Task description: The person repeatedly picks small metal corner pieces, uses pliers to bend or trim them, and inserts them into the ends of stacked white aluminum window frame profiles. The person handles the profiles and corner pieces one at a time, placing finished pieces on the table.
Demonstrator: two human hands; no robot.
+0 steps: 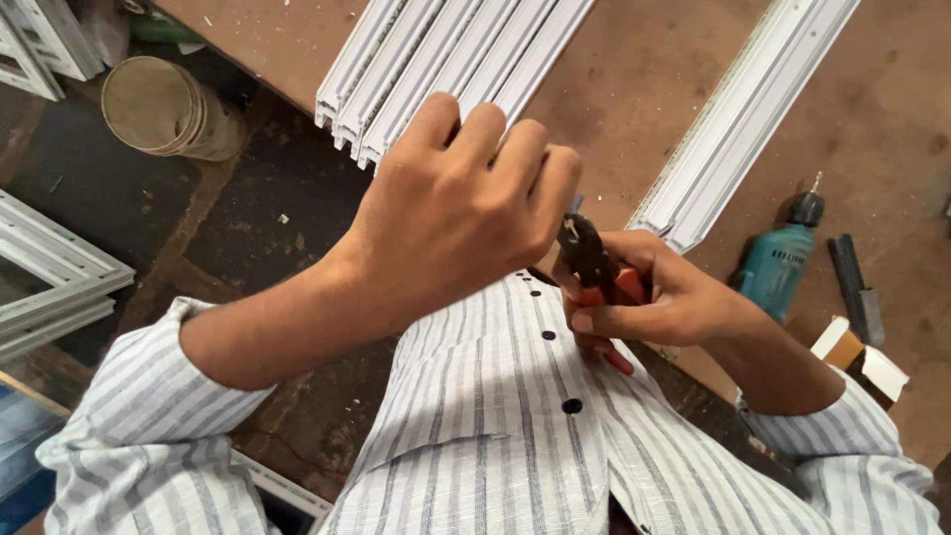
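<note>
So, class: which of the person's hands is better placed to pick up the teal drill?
Right. The right hand is nearer the teal drill, though it holds orange-handled pliers; the left hand is raised farther away.

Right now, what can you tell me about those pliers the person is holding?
The pliers have dark metal jaws and orange handles. The right hand grips the handles, jaws pointing up towards the left hand, whose curled fingers meet the tip and hide whatever is pinched there. They are held in the air before the striped shirt.
</note>
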